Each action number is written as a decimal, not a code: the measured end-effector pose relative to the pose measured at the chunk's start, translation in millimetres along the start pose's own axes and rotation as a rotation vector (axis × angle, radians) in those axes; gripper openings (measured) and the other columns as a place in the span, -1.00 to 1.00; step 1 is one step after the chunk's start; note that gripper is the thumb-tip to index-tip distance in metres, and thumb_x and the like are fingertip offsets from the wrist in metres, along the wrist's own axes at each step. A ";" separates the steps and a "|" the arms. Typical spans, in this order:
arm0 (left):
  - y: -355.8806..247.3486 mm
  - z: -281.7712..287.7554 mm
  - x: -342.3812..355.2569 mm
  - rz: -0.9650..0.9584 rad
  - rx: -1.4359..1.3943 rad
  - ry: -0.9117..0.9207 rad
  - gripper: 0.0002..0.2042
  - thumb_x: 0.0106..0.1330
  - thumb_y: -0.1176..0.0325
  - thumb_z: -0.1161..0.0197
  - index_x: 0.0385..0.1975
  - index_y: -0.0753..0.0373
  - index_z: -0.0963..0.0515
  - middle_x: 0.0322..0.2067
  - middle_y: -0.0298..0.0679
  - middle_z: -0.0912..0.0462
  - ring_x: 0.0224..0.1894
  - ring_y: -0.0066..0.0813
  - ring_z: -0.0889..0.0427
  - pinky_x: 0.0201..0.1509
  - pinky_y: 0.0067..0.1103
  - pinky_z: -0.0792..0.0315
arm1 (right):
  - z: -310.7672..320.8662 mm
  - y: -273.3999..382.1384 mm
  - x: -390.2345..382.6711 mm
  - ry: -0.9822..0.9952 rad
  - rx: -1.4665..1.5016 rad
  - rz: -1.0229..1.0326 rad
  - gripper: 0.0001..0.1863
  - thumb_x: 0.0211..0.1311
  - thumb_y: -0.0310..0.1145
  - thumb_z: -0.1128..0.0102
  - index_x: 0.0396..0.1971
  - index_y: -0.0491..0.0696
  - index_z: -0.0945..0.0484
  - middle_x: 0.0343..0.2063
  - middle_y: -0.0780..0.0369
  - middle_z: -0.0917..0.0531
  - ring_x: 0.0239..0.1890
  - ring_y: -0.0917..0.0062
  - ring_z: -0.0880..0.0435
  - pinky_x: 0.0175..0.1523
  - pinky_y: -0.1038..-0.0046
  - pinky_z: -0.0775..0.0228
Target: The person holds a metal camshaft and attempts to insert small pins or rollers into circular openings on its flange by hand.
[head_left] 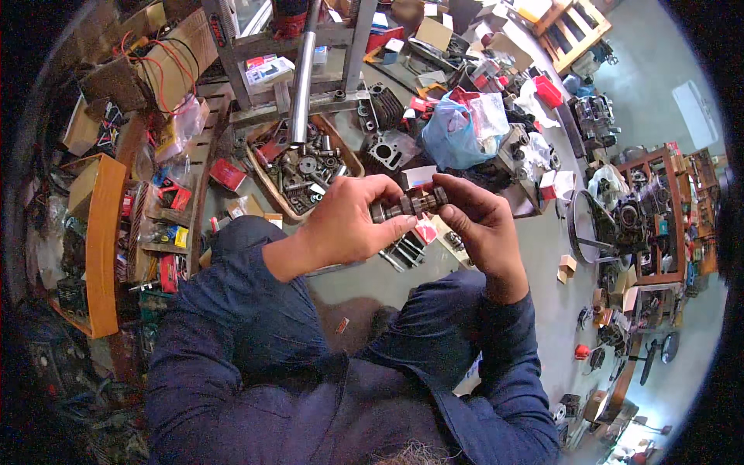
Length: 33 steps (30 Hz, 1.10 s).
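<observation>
A short metal camshaft with shiny lobes and dark gaps lies level between my two hands, above my knees. My left hand is closed on its left end, thumb below and fingers over the top. At the other end, my right hand pinches it between thumb and fingers. Below the camshaft, partly hidden by my hands, is a finned metal part. Just beyond my left hand stands a tray of loose gears, shafts and rings. An engine cylinder with a round bore sits farther ahead.
A steel press frame with a long shiny rod rises ahead. A blue plastic bag lies among boxes and parts ahead right. An orange wooden panel and shelving stand at left. A wheel and a parts rack are at right.
</observation>
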<state>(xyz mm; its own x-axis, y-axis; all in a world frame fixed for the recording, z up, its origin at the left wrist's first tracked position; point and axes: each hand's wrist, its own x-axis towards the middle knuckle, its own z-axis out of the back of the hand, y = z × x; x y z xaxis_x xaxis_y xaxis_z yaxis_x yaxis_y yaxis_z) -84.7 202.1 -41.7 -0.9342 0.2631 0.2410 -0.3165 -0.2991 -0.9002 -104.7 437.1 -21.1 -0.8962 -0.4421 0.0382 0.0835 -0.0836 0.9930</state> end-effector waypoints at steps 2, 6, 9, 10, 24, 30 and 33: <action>0.1 0.3 -0.5 -0.061 0.062 -0.028 -0.70 0.06 0.28 -0.48 -0.32 0.34 -0.61 -0.43 -0.11 -0.68 -0.36 -0.30 -0.70 -0.25 -0.43 -0.53 | -0.3 0.3 0.2 -0.009 0.005 -0.011 -0.51 0.27 -0.39 -0.32 0.17 -0.22 -0.49 0.06 0.17 -0.64 0.11 0.52 -0.57 0.24 0.45 -0.36; 5.5 -0.7 -1.4 -0.240 0.204 -0.113 -0.67 0.00 0.31 -0.50 -0.29 0.33 -0.59 -0.36 -0.01 -0.68 -0.30 -0.06 -0.71 -0.20 -0.36 -0.55 | 1.6 -3.6 1.5 -0.014 0.050 0.001 -0.49 0.27 -0.38 -0.33 0.18 -0.23 -0.48 0.07 0.16 -0.63 0.12 0.51 -0.57 0.26 0.44 -0.36; 7.6 -4.1 -0.8 -0.319 0.225 -0.153 -0.65 -0.03 0.33 -0.51 -0.27 0.32 -0.57 -0.35 -0.01 -0.66 -0.29 -0.02 -0.70 -0.17 -0.33 -0.55 | 4.4 -7.0 1.4 -0.030 0.060 0.003 -0.49 0.27 -0.38 -0.32 0.18 -0.23 -0.48 0.08 0.16 -0.63 0.12 0.50 -0.57 0.26 0.43 -0.37; 7.6 -3.9 -1.3 -0.320 0.226 -0.153 -0.65 -0.03 0.33 -0.51 -0.27 0.32 -0.57 -0.35 -0.01 -0.66 -0.29 -0.02 -0.70 -0.17 -0.33 -0.55 | 4.5 -7.5 2.1 -0.030 0.071 0.003 -0.50 0.27 -0.38 -0.32 0.18 -0.23 -0.48 0.08 0.16 -0.63 0.12 0.50 -0.57 0.25 0.44 -0.37; 2.7 0.0 2.3 -0.545 0.457 -0.239 -0.63 -0.14 0.46 -0.49 -0.28 0.26 -0.55 -0.36 -0.08 -0.61 -0.28 -0.06 -0.64 -0.17 -0.30 -0.57 | 11.0 -6.0 2.0 -0.085 0.065 0.000 -0.50 0.28 -0.43 -0.30 0.19 -0.25 -0.45 0.06 0.12 -0.64 0.10 0.48 -0.62 0.23 0.43 -0.43; 4.7 -1.0 7.1 -0.577 0.506 -0.249 -0.61 -0.20 0.48 -0.49 -0.30 0.23 -0.54 -0.34 -0.12 -0.61 -0.27 -0.09 -0.63 -0.19 -0.32 -0.55 | 16.5 -8.5 1.5 -0.119 -0.010 -0.009 -0.50 0.28 -0.50 -0.28 0.20 -0.24 -0.44 0.05 0.12 -0.65 0.09 0.47 -0.63 0.22 0.45 -0.45; 9.7 -1.0 9.3 -0.606 0.547 -0.266 -0.61 -0.20 0.48 -0.49 -0.30 0.22 -0.53 -0.33 -0.15 -0.61 -0.25 -0.09 -0.62 -0.16 -0.31 -0.54 | 19.5 -8.5 3.3 -0.113 -0.057 0.010 -0.51 0.28 -0.50 -0.28 0.20 -0.24 -0.45 0.05 0.12 -0.65 0.08 0.48 -0.63 0.21 0.45 -0.46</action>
<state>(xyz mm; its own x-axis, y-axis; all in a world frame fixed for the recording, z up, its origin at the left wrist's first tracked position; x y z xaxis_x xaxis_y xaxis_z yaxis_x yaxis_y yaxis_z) -96.3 202.6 -48.6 -0.5643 0.3173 0.7622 -0.7444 -0.5947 -0.3036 -117.0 453.8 -27.3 -0.9384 -0.3398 0.0632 0.1139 -0.1315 0.9848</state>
